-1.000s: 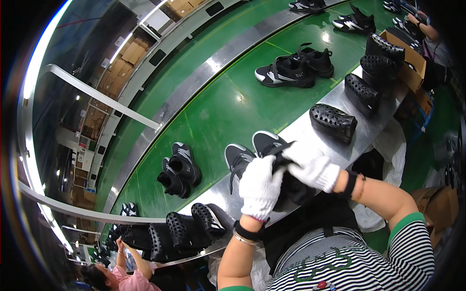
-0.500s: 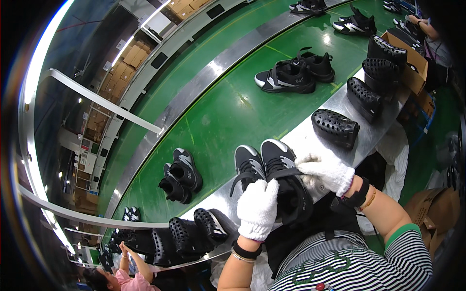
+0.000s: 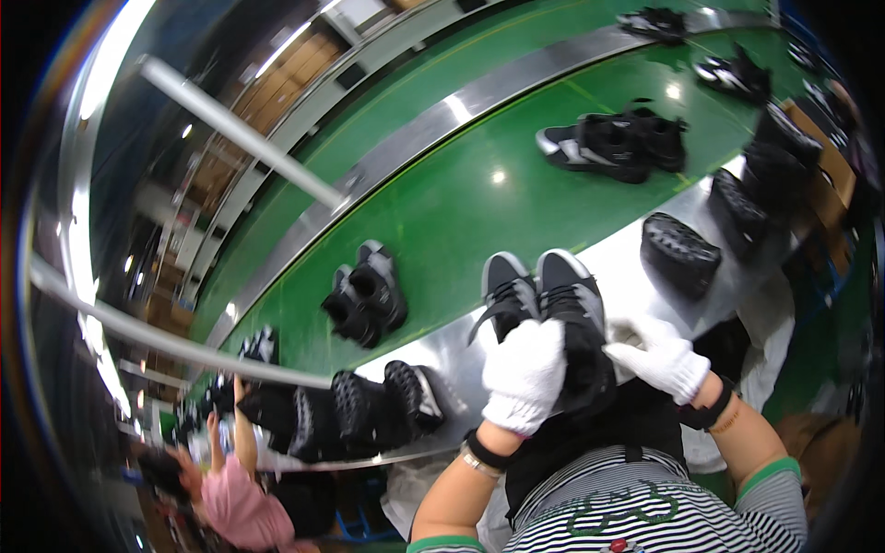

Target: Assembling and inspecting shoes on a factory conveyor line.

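Note:
A pair of black-and-grey sneakers stands side by side in front of me, toes pointing away, on the metal edge of the line. My left hand (image 3: pixel 527 370), in a white knit glove, is closed over the collar of the right sneaker (image 3: pixel 573 300), hiding part of its opening. Beside it, the left sneaker (image 3: pixel 507 288) has a loose strap sticking out to its left; its rear is behind my glove. My right hand (image 3: pixel 653 354), gloved too, is at the right sneaker's outer side, fingers stretched toward it and apart. Blur hides whether the fingertips touch it.
Black perforated shoe-shaped moulds stand along the metal edge, some at the right (image 3: pixel 680 255) and several at the left (image 3: pixel 358 405). Two more sneaker pairs rest on the green belt (image 3: pixel 442 221). A cardboard box (image 3: pixel 832 180) is at far right; a person in pink (image 3: pixel 244 502) works at lower left.
My right hand has let go of the right sneaker's strap, which now lies across the shoe. The whole view has shifted; my left hand stays at the same sneaker.

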A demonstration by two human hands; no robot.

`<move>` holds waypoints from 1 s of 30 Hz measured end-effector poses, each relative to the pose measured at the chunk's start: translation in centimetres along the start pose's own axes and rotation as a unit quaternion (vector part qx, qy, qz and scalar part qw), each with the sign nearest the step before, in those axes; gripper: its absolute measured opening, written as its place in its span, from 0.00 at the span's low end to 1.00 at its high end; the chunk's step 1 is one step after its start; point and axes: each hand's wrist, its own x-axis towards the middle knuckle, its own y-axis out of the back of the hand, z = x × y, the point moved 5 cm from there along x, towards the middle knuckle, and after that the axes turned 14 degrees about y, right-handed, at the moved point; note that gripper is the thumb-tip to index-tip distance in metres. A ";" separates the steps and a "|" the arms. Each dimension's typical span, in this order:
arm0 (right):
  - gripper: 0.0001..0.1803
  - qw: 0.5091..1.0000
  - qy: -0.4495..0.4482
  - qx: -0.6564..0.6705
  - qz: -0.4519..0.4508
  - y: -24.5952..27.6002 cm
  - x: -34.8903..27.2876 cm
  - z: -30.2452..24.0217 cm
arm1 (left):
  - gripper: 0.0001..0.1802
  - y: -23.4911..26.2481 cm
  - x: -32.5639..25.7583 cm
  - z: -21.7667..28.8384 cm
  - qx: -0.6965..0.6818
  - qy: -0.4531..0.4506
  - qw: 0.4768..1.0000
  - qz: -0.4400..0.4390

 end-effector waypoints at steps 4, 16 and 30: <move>0.29 0.930 0.193 -0.308 0.049 -2.3 0.5 -2.2 | 0.10 -0.3 -0.4 1.3 -0.028 0.009 1.000 0.006; 0.16 0.932 0.352 -0.086 -0.005 -9.4 3.5 -16.1 | 0.38 3.5 -16.7 -15.0 0.046 0.334 0.911 0.238; 0.20 0.938 0.223 -0.078 -0.255 -27.8 8.5 -10.3 | 0.31 2.4 -17.3 -15.9 0.014 0.352 0.908 0.228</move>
